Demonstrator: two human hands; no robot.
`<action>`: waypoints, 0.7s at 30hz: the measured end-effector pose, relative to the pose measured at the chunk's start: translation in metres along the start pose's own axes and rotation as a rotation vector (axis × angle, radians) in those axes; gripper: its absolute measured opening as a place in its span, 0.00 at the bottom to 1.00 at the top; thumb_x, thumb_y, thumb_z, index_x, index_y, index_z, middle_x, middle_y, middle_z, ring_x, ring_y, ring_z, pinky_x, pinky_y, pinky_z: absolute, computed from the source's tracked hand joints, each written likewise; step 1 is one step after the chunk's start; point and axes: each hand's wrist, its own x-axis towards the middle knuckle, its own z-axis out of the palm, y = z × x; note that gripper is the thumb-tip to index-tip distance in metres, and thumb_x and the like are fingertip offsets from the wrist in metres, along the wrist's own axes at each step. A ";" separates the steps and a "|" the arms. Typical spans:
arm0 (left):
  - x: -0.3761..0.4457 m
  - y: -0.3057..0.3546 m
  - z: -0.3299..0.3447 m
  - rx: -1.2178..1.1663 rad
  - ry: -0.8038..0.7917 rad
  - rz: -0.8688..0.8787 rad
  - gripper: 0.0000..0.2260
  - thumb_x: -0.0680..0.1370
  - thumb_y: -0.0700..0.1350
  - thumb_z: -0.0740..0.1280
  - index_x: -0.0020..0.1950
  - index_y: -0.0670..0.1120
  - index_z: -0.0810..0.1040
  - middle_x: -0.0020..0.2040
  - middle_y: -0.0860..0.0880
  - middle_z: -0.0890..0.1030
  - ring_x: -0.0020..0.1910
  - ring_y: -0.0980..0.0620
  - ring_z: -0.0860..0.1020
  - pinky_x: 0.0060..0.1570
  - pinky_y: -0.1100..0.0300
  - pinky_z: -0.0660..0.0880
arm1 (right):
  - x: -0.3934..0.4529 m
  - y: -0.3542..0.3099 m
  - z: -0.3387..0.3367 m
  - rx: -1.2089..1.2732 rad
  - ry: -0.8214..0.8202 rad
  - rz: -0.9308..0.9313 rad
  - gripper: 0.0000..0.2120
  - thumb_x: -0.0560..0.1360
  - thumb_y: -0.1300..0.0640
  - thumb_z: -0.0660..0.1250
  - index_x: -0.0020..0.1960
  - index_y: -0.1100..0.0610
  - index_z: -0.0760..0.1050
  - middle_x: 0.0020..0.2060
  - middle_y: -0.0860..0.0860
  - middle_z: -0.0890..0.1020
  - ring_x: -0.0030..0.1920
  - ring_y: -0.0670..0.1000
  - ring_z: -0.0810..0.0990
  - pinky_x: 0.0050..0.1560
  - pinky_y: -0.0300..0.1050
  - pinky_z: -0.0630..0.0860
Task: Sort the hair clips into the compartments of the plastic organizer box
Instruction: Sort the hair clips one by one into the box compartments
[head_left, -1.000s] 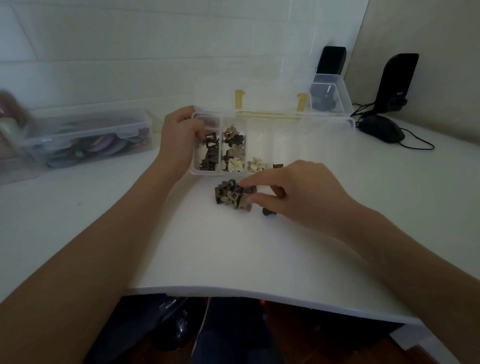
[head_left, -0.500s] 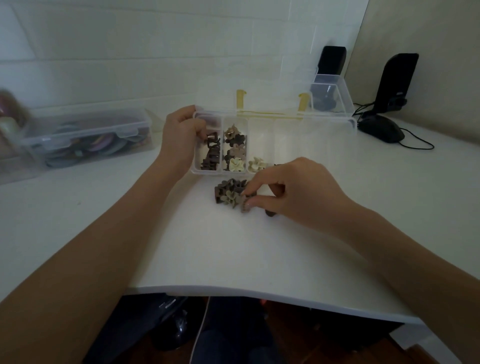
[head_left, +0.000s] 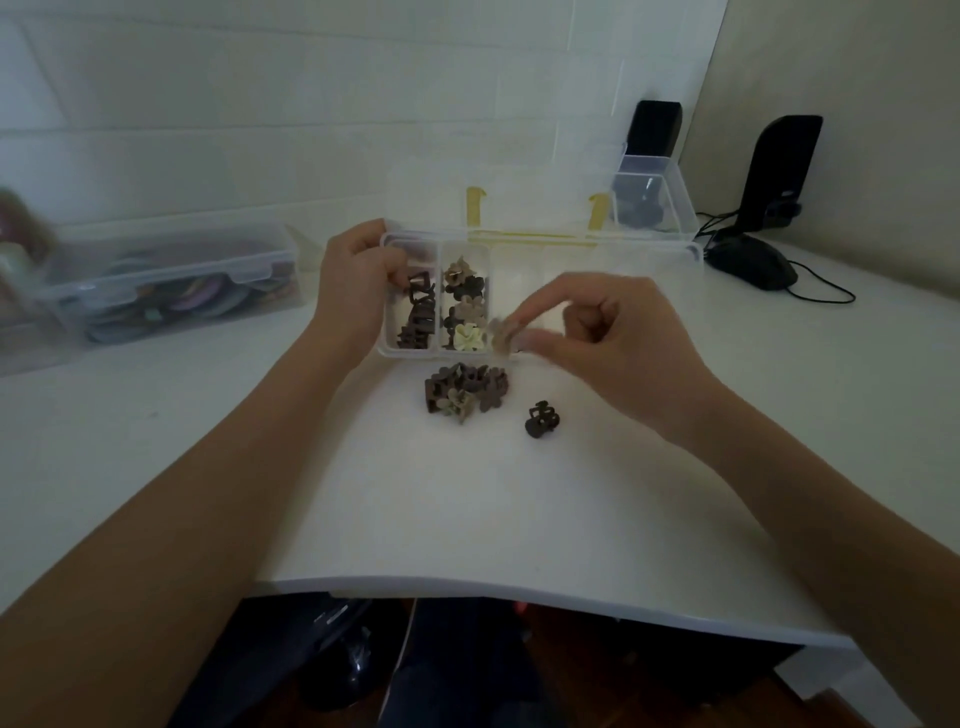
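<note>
Right fingers: the right hand (head_left: 618, 345) pinches a beige flower clip (head_left: 503, 336) between thumb and forefinger; the other fingers curl loosely behind.
Held clip: blurred, lifted off the desk (head_left: 467, 509), over the front rim of the organizer box (head_left: 623, 254) at about the wall between its second and third compartments; its flower face turns left, toward the filled compartments. Its long axis I cannot tell.
Left fingers: the left hand (head_left: 358, 280) grips the box's left end, fingers curled over the rim into the first compartment.
Organizer box: clear plastic, long axis running left to right across the desk, lid (head_left: 519, 171) stood open behind on yellow hinges.
First compartment: dark brown clips (head_left: 415, 317), piled front to back.
Second compartment: flower clips (head_left: 464, 296) in brown and beige, a cream one (head_left: 469, 336) nearest the front.
Loose pile: brown and beige clips (head_left: 464, 394) on the desk just in front of the box.
Single clip: a dark claw clip (head_left: 540, 420) lying apart, right of the pile.
Surroundings: a clear lidded box (head_left: 171, 280) at left, a black mouse (head_left: 750, 262) at right.
</note>
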 end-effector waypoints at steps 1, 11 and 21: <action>0.000 0.000 0.000 -0.002 0.003 0.000 0.11 0.55 0.35 0.58 0.20 0.51 0.70 0.20 0.58 0.69 0.24 0.60 0.67 0.24 0.69 0.65 | 0.002 0.001 -0.004 -0.049 0.089 -0.009 0.02 0.71 0.55 0.72 0.43 0.53 0.81 0.19 0.47 0.65 0.22 0.45 0.57 0.26 0.36 0.57; 0.001 0.000 -0.002 -0.010 0.054 -0.005 0.09 0.54 0.35 0.58 0.23 0.49 0.68 0.26 0.52 0.69 0.25 0.58 0.67 0.23 0.67 0.63 | 0.005 0.011 -0.037 -0.835 0.353 -0.025 0.03 0.73 0.52 0.63 0.45 0.51 0.73 0.24 0.53 0.75 0.24 0.55 0.73 0.29 0.44 0.70; 0.000 0.001 -0.003 -0.008 0.050 -0.018 0.09 0.54 0.35 0.58 0.22 0.50 0.67 0.24 0.53 0.68 0.25 0.57 0.66 0.24 0.66 0.63 | 0.005 0.022 -0.034 -0.916 0.027 0.176 0.11 0.76 0.47 0.61 0.51 0.44 0.81 0.35 0.47 0.79 0.38 0.54 0.79 0.39 0.46 0.75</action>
